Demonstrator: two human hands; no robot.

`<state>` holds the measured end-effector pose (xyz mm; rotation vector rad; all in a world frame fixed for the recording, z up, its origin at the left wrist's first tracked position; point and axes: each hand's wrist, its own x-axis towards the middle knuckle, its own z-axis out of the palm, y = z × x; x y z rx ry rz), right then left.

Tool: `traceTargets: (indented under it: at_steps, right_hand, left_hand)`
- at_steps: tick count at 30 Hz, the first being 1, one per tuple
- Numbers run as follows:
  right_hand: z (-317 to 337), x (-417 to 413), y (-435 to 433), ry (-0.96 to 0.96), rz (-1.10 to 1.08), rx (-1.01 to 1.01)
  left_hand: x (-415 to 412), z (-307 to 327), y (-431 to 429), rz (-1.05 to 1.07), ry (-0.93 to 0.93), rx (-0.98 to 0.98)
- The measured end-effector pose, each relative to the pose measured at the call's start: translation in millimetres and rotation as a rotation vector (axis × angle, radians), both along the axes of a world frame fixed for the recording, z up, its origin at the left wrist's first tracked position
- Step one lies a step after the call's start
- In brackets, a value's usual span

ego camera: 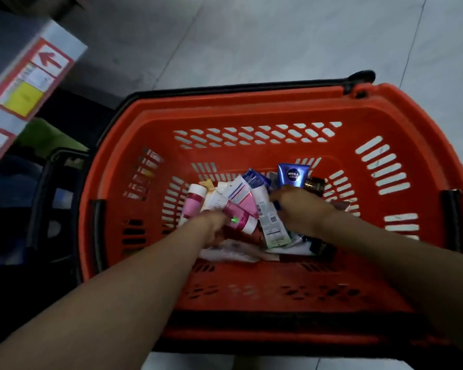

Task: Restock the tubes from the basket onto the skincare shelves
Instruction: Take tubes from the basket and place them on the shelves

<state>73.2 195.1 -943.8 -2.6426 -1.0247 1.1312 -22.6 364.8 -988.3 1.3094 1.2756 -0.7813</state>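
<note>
Reading "NIVEA MEN" on a blue tube (293, 175) at the far side of the red basket (251, 110), I see my left hand (211, 225) gripping a pink tube (239, 218) in the pile; I cannot tell the right hand's (300, 209) grip.

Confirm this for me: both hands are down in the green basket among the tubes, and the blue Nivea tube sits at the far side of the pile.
One detail is wrong: the basket is orange-red, not green, as the head view shows. The rest holds: the left hand and right hand are both down among the tubes, and the blue Nivea tube sits at the far side of the pile.
</note>
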Motion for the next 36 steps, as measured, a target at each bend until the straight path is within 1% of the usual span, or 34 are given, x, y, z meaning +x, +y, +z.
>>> traceTargets:
  at_steps: [2,4,6,8,11,13,15,17,19,21,23,24,25,26,27,28,29,31,34,35,36]
  right_hand:
    - [-23,-4,22,-0.011,-0.044,0.022]
    - [-41,-7,44,-0.117,-0.079,0.015]
    - [-53,-8,65,-0.234,-0.055,-0.049]
    - [-62,-8,78,-0.310,0.009,-0.136]
    - [-74,-11,91,-0.356,0.023,-0.205]
    - [-76,-15,97,-0.292,-0.071,-0.211]
    - [-81,-23,102,-0.199,-0.136,-0.149]
    - [-82,-34,102,-0.140,-0.136,-0.076]
    - [-80,-32,102,-0.066,-0.188,-0.021]
    - [-75,-19,100,0.150,-0.284,-0.054]
    - [-71,-1,96,0.416,-0.368,-0.086]
    - [-72,6,93,0.561,-0.462,-0.067]
    - [-74,12,89,0.701,-0.603,-0.030]
    - [-80,16,84,0.783,-0.755,-0.006]
    - [-86,17,78,0.803,-0.839,-0.018]
    - [-92,16,74,0.802,-0.838,-0.054]
    - [-99,13,71,0.774,-0.793,-0.099]
    - [-107,9,67,0.694,-0.630,-0.157]
    - [-105,9,66,0.610,-0.353,-0.171]
    - [-105,9,65,0.619,-0.323,-0.159]
    - [-106,8,63,0.659,-0.347,-0.135]
  left_hand:
    - [2,-19,-14,0.182,-0.012,-0.083]
    - [4,-34,-22,0.344,-0.001,-0.166]
    - [5,-46,-24,0.473,0.016,-0.210]
    - [7,-56,-24,0.561,0.015,-0.217]
    - [8,-63,-23,0.567,0.036,-0.207]
    - [4,-66,-21,0.531,0.028,-0.205]
    - [-1,-67,-18,0.488,-0.002,-0.165]
    - [-2,-65,-19,0.536,-0.031,-0.158]
    - [0,-58,-20,0.654,-0.057,-0.130]
    - [1,-56,-20,0.657,-0.067,-0.063]
    - [-1,-54,-18,0.581,-0.061,0.043]
    - [-1,-52,-16,0.557,-0.062,0.062]
    - [0,-49,-14,0.550,-0.075,0.049]
    - [1,-46,-12,0.547,-0.075,0.030]
    - [2,-45,-10,0.529,-0.074,0.015]
    - [1,-43,-9,0.500,-0.068,0.005]
    - [0,-43,-8,0.473,-0.061,0.001]
    - [-2,-44,-4,0.479,-0.057,0.023]
    - [-3,-43,2,0.516,-0.058,-0.058]
    - [-3,-44,4,0.488,-0.060,-0.084]
    - [-3,-45,5,0.461,-0.065,-0.100]
